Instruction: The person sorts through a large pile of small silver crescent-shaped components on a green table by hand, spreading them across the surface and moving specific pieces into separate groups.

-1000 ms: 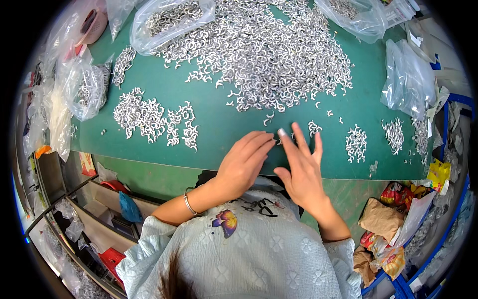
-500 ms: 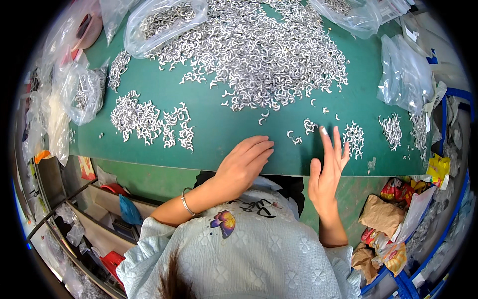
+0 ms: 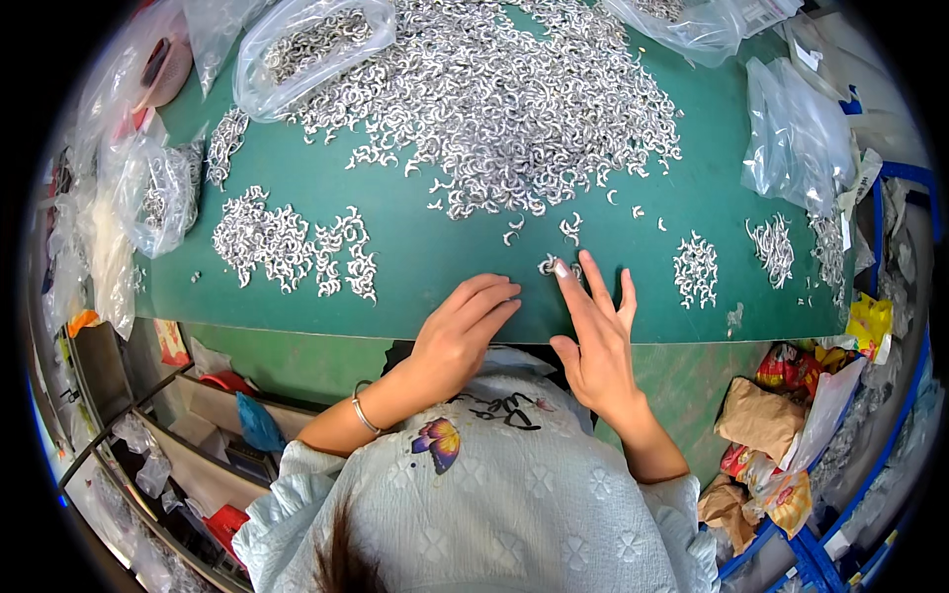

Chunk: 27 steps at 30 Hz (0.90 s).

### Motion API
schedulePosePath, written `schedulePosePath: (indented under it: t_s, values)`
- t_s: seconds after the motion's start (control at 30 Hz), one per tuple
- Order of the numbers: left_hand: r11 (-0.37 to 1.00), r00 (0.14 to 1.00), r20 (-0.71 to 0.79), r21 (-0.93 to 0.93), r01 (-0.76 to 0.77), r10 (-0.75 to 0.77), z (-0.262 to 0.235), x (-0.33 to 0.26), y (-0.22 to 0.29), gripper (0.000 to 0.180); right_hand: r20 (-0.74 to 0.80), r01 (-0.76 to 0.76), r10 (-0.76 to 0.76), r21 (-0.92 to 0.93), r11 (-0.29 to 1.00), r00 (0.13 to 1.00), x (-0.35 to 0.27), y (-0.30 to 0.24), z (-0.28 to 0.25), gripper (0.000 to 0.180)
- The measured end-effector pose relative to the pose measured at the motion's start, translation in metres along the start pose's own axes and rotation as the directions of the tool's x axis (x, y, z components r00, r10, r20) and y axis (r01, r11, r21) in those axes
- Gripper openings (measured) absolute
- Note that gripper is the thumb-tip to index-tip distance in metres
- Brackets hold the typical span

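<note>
My right hand (image 3: 599, 341) is palm down over the table's near edge with fingers spread. Its index fingertip touches a few small silvery crescent-shaped metal pieces (image 3: 549, 264), partly hiding them. My left hand (image 3: 463, 336) lies at the near edge, fingers stretched side by side; its thumb and palm are hidden, and nothing shows in it. Just beyond my right hand lies a small cluster of crescents (image 3: 570, 229), with another pair (image 3: 512, 231) to its left. A large heap of the same crescents (image 3: 514, 128) covers the far middle of the green table (image 3: 425, 237).
Separate groups of crescents lie at left (image 3: 267, 242) and at right (image 3: 696, 269), with a pile of thin pieces (image 3: 771, 249) farther right. A plastic bag of pieces (image 3: 311, 49) stands at the far left; empty-looking clear bags (image 3: 799, 138) lie on the right. Drawers (image 3: 213, 435) stand below left.
My right hand has moved left, away from the right-hand group, and its index finger now touches loose crescents. A small cluster has shifted left. My left hand has barely moved.
</note>
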<state>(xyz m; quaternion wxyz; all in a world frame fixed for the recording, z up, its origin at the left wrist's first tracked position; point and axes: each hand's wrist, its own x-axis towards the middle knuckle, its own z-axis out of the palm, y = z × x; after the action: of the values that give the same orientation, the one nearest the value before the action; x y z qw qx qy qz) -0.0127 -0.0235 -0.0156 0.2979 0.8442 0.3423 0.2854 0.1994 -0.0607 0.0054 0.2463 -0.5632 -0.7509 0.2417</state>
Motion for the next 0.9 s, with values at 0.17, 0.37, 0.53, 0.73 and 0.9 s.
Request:
schedulePosePath:
  t_s: [0.17,0.37,0.53,0.73,0.9]
  values:
    - [1.0,1.0,-0.018,0.009,0.013,-0.013,-0.002,-0.001,0.001,0.04,-0.021,0.01,-0.011,-0.055,0.998,1.0,-0.004,0.004,0.003,0.06]
    - [0.999,0.996,-0.081,-0.01,0.039,-0.039,-0.001,0.002,0.004,0.029,-0.054,0.013,-0.018,-0.079,0.997,0.998,-0.001,0.003,-0.005,0.062]
    - [0.999,0.995,-0.092,-0.005,0.035,-0.036,-0.001,0.002,0.001,0.026,0.079,-0.009,0.018,-0.116,0.993,0.997,0.0,-0.002,0.003,0.063]
    - [0.999,0.996,-0.08,-0.031,0.037,-0.039,-0.001,0.001,0.0,0.029,0.049,-0.017,0.018,-0.03,0.999,0.999,0.005,-0.003,-0.001,0.068]
    - [0.998,0.996,-0.081,-0.055,0.029,-0.033,0.001,0.0,-0.002,0.031,0.107,-0.002,0.011,-0.088,0.996,0.994,0.001,-0.003,0.002,0.069]
